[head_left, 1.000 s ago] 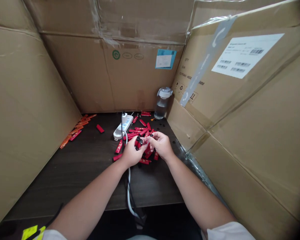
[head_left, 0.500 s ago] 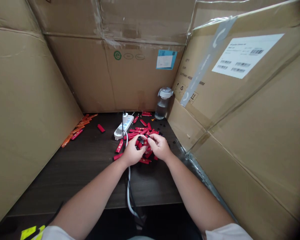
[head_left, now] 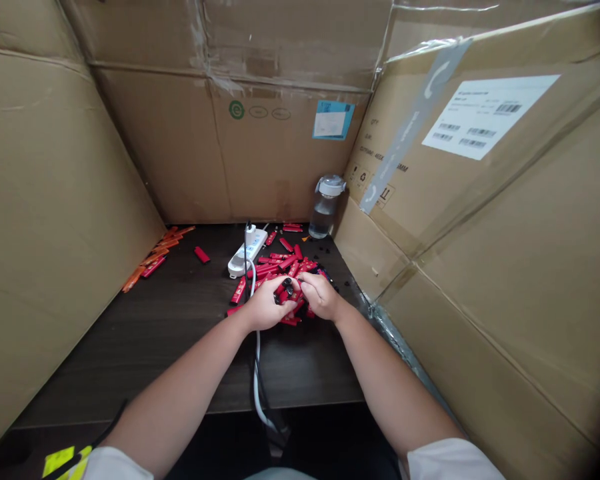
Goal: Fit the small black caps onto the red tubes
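Two hands only: left hand (head_left: 267, 305) and right hand (head_left: 320, 297) curled in close together, fingers pinching a black-ended red stick (head_left: 285, 291) between them, low over the pile of red sticks (head_left: 275, 268). Pile sits mid-worktop (head_left: 130, 360), dozens of sticks, exact count not possible, hands hide part. Small black bits (head_left: 324, 256) just right of pile. One white power strip (head_left: 247, 253) touching pile's left edge, white cable (head_left: 256, 360) running toward person. One lone red stick (head_left: 202, 254) further left; several orange sticks (head_left: 150, 261) by left wall. One water bottle (head_left: 324, 208) in back corner. Three cardboard walls (head_left: 155, 140) around.
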The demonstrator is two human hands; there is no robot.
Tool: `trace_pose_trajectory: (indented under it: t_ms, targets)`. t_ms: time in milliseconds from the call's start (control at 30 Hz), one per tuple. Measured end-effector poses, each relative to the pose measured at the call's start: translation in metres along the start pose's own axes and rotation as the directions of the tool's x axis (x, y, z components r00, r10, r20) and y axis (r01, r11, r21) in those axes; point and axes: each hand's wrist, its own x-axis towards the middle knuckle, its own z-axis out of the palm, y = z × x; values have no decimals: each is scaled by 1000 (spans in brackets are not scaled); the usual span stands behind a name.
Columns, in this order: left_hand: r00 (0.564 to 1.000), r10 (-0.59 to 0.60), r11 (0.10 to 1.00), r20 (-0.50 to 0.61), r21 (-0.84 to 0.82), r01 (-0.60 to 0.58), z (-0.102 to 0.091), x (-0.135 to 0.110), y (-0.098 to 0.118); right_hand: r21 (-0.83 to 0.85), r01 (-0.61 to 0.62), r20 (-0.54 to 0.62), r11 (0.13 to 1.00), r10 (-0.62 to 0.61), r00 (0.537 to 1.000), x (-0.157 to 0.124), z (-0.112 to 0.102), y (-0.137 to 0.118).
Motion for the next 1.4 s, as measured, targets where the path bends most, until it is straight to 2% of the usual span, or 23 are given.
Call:
trace_pose_trajectory:
  t_ms: [133,300,400,500,567,633,733,833,933,1100,1200,1300,1400]
  targets:
    - [998,-49,997,26,-51,50,1,1,1,-13,20,46,1000,-19,999,0,-2,5]
    - [1000,2,999,-6,44,-1,4,1,1,-56,-13,-94,998,8,996,-1,9,11]
    - [998,49,982,-38,185,-41,5,3,-2,-45,-113,-181,993,103,978,-1,15,15]
    - [991,61,964,-118,266,-27,7,9,-9,-127,-240,-200,962,212,957,3,17,17]
    - [988,-10,981,-153,188,39,8,15,-14,-203,-293,-196,934,255,947,7,16,17]
    - [979,-130,989,-159,44,138,9,20,-18,-245,-329,-212,912,281,936,11,14,16]
    - [949,-280,953,-147,-163,256,10,26,-20,-245,-387,-264,889,323,909,14,10,16]
    - [926,-350,908,-144,-294,298,10,28,-19,-207,-428,-302,880,358,883,12,8,18]
    - [917,-378,883,-132,-350,313,8,27,-17,-128,-406,-311,905,352,883,10,9,22]
    - [909,-404,860,-97,-379,342,7,26,-13,-62,-294,-210,954,276,938,8,9,26]
    - [910,-406,856,-87,-385,345,7,26,-14,-60,-288,-194,956,272,943,8,7,26]
    - [934,-336,903,-124,-323,282,8,24,-16,12,-287,-261,958,280,924,7,8,22]
    - [952,-225,961,-205,-206,183,9,21,-18,115,-267,-315,957,290,904,6,12,14]
